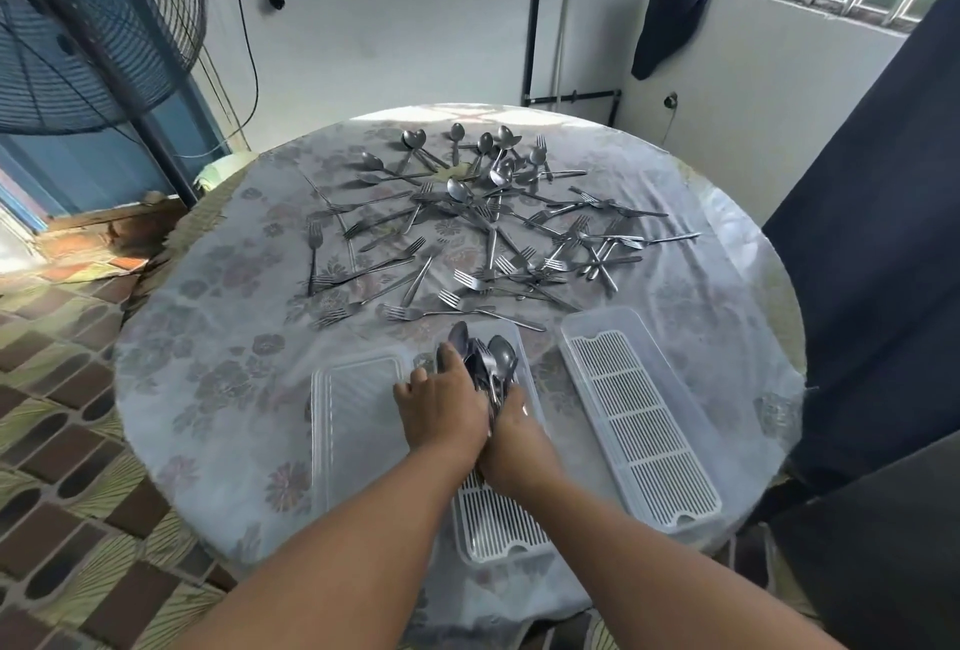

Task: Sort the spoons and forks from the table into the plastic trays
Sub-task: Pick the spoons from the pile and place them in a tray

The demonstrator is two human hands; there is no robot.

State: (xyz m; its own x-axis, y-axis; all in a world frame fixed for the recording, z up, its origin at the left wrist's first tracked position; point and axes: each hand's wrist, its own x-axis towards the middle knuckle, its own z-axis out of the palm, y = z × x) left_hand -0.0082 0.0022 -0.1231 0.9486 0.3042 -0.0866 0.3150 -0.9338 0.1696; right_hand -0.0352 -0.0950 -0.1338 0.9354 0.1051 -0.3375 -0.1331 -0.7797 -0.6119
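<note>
A bundle of metal spoons (491, 363) sits between my two hands, over the middle plastic tray (498, 530). My left hand (444, 407) presses against the bundle from the left, its fingers spread toward the bowls. My right hand (517, 433) grips the handles from the right. Bowls of the spoons point away from me. Farther back lies a scattered pile of forks and spoons (483, 228) on the round table (218, 379). A clear tray (353, 420) lies at the left and a slatted tray (639, 420) at the right.
A standing fan (78, 36) is at the far left beside the table. Dark curtains (872, 259) hang close to the table's right edge. The floor at the left is tiled. Loose forks (415, 312) lie just beyond the trays.
</note>
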